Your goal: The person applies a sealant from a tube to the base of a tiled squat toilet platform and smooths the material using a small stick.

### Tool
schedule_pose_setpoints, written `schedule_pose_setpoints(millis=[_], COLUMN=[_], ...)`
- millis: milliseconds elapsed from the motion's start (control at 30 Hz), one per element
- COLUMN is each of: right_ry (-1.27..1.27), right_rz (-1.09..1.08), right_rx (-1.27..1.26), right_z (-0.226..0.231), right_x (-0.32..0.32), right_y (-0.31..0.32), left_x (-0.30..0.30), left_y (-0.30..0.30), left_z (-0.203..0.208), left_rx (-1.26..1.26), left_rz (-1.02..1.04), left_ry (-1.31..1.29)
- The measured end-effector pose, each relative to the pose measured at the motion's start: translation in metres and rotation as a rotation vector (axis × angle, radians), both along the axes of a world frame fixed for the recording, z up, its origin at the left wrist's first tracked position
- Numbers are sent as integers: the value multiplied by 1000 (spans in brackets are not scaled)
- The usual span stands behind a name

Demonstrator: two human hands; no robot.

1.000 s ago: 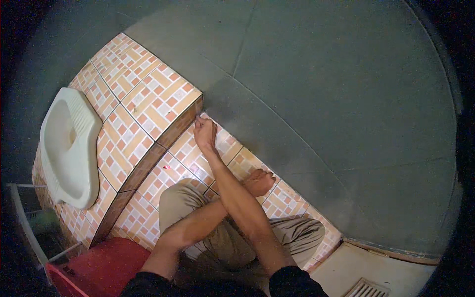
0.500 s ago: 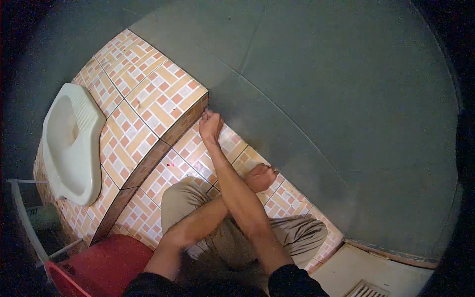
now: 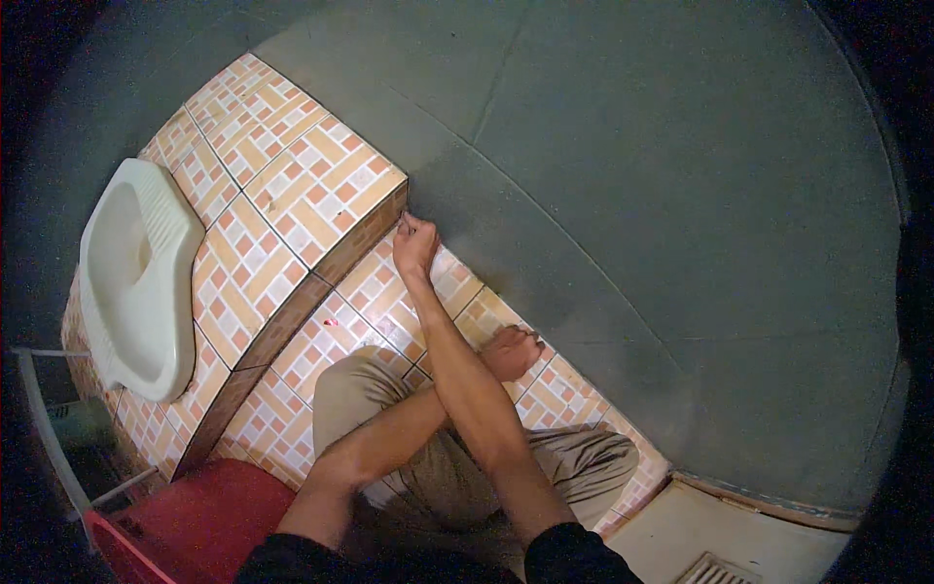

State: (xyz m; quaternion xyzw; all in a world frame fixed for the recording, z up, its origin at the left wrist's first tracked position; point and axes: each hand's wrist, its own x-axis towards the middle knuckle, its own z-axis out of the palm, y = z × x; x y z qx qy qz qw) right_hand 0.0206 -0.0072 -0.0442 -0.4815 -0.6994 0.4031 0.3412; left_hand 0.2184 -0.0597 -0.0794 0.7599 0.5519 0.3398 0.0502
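My forearms cross, the right one lying over the left. My right hand (image 3: 415, 245) is closed in a pinch, low in the corner where the tiled step (image 3: 365, 232) meets the green wall (image 3: 623, 175). Whatever its fingers hold, if anything, is too small to make out. My left hand (image 3: 512, 352) reaches under the right forearm to the wall edge of the tiled floor (image 3: 382, 292). Its fingers are curled closed, and their inner side is hidden.
A white squat toilet (image 3: 170, 321) is set in the raised tiled step at left. A red plastic bucket or bin (image 3: 209, 521) stands at lower left beside a pale frame (image 3: 44, 419). A small red scrap (image 3: 331, 322) lies on the floor tiles. At lower right is a slotted drain cover (image 3: 718, 569).
The view has shifted very slightly. My right hand has turned a little at the corner, and my left hand stays by the wall edge.
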Motion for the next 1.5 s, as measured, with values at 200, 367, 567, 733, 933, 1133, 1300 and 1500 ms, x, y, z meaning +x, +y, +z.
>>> schedule_pose_setpoints(millis=[200,367,567,733,933,1133,1300,1500], right_ry=[8,18,-6,-111,-67,-133,-177,-231], right_rz=[26,-13,12,-7,43,9,30,26], right_rx=[-26,-43,73,64,116,145,189,171], right_z=[24,28,16,21,30,17,26,30], right_x=[11,5,10,20,-1,20,12,15], right_y=[2,-4,-2,6,-7,4,-6,-8], left_x=[-9,-9,0,-2,-12,-4,-9,-12], left_y=[-1,-2,0,3,7,-3,-4,-1], left_z=[33,34,28,38,-25,41,31,39], left_rx=[-301,-137,-245,-242,-393,-242,-272,-328], left_rz=[-155,-73,-120,-165,-313,-183,-158,-158], left_ry=[106,70,96,97,-628,124,65,156])
